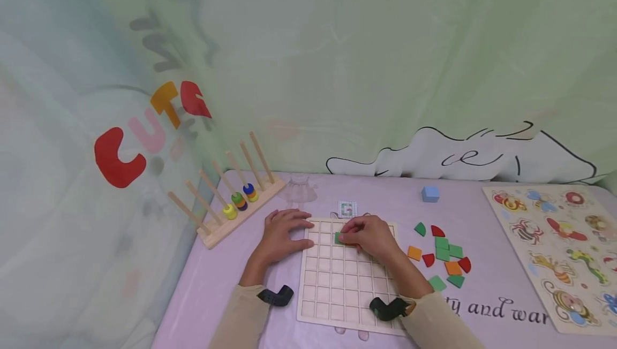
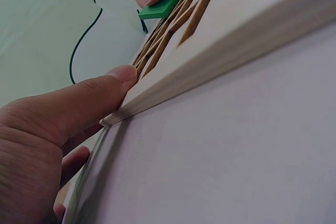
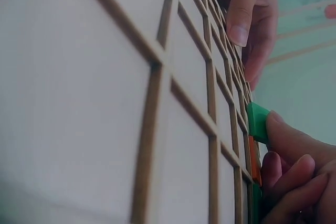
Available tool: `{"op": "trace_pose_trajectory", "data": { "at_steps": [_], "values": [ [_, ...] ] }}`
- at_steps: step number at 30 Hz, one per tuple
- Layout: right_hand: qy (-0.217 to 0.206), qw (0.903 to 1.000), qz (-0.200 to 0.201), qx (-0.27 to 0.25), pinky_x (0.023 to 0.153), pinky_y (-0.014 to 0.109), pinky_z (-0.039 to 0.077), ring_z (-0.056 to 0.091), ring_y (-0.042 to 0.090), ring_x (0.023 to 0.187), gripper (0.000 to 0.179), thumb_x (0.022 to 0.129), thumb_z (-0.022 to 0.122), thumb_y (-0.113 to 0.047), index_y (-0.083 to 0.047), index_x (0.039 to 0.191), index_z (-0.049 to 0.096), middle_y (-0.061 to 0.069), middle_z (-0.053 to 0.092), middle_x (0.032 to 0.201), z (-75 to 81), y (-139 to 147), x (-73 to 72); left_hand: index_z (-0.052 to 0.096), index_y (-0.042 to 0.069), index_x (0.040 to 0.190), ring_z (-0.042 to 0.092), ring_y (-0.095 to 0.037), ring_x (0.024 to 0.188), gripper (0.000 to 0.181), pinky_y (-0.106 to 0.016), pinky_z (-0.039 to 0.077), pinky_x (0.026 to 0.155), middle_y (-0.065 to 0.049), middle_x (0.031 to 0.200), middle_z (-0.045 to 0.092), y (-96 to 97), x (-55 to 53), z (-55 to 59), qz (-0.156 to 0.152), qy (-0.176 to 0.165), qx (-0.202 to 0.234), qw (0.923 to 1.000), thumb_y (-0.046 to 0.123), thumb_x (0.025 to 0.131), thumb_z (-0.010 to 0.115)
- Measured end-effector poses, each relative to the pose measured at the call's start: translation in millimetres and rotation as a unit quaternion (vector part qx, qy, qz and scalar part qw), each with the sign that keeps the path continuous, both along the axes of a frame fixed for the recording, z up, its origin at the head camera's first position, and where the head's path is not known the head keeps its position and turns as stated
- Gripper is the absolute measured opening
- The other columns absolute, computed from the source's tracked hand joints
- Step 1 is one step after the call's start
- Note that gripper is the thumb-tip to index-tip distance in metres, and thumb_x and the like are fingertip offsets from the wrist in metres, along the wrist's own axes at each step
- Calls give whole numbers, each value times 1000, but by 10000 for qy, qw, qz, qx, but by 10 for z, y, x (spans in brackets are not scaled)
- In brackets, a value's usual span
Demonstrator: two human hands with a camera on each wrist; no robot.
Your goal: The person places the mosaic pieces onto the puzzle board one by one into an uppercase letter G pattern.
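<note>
A wooden grid board (image 1: pixel 324 279) lies on the table before me. My right hand (image 1: pixel 371 235) pinches a green tile (image 1: pixel 339 238) between thumb and fingers over the board's upper cells. Under that hand, an orange tile (image 3: pixel 255 160) and another green tile (image 3: pixel 256 203) sit in the grid, mostly covered from above. At the board's upper left edge, my left hand (image 1: pixel 283 235) rests with its fingers spread; its thumb (image 2: pixel 118 74) touches the rim in the left wrist view. Just beyond the board lies a small pattern card (image 1: pixel 347 209) with a coloured figure.
Loose green squares (image 1: pixel 442 248), red quarter pieces (image 1: pixel 437 230), orange squares (image 1: pixel 414 253) and green quarter pieces (image 1: pixel 420 229) lie right of the board. A blue block (image 1: pixel 430 194) sits behind them. A peg stand (image 1: pixel 241 214) with rings stands left, an insect puzzle board (image 1: pixel 544 247) far right.
</note>
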State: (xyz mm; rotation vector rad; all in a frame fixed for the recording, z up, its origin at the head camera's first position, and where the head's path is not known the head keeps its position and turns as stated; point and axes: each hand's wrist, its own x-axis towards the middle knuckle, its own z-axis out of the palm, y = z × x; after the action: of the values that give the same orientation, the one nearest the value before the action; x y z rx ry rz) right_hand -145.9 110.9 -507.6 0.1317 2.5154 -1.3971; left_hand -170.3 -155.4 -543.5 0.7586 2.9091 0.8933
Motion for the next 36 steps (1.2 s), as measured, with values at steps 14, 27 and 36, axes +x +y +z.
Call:
{"op": "trace_pose_trajectory", "data": {
  "at_steps": [14, 27, 36],
  "values": [
    [192, 9993, 66, 315, 67, 32, 41, 52, 18, 84, 14, 79, 89, -25, -16, 83, 79, 4, 59, 87, -21, -46, -13, 75, 30, 119, 49, -18, 139, 40, -60, 18, 118, 11, 140, 63, -3, 5, 11, -15, -9, 46, 10000, 47, 83, 82],
    [109, 9991, 57, 399, 67, 31, 41, 55, 18, 79, 13, 77, 90, -23, -17, 80, 79, 5, 59, 91, 36, -66, -7, 76, 30, 118, 49, -18, 139, 40, -61, 18, 118, 11, 139, 64, 0, 8, 19, -9, -5, 83, 10000, 47, 83, 82],
    [27, 9998, 70, 191, 55, 28, 44, 56, 15, 55, 12, 76, 90, -16, -16, 80, 79, 5, 63, 88, 37, -62, -16, 76, 30, 119, 49, -19, 139, 41, -61, 17, 118, 11, 139, 64, 6, 16, 35, 8, -50, 86, 10000, 46, 82, 82]
  ]
}}
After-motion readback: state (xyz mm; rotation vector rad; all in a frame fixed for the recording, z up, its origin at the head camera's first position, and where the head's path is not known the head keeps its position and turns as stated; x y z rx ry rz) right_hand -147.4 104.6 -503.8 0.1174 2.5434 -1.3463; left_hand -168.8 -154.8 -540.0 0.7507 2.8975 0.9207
